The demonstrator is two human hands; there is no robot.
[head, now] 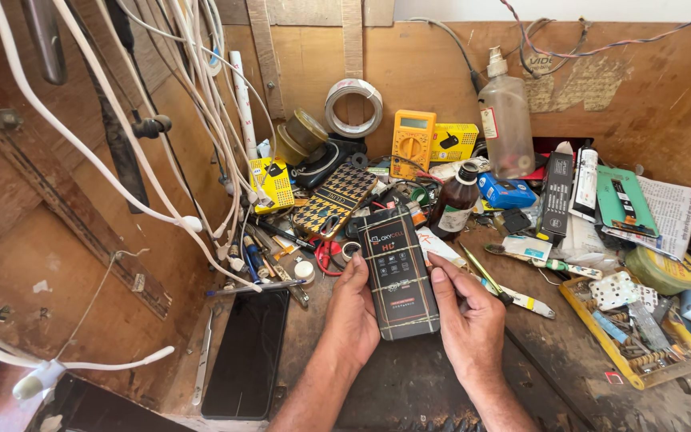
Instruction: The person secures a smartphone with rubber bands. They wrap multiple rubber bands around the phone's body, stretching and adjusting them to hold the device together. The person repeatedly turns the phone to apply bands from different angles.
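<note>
A black rectangular device lies on the cluttered worktop, long axis pointing away from the person. The left hand and right hand grip its opposite long edges, equally near.

- A black, slab-shaped phone is seen back-up, with thin gold lines crossing it and red and white print on it.
- It is laid lengthwise, its top end pointing away towards the clutter, slightly tilted leftwards.
- It is gripped along both long edges near the tabletop's front middle.
</note>
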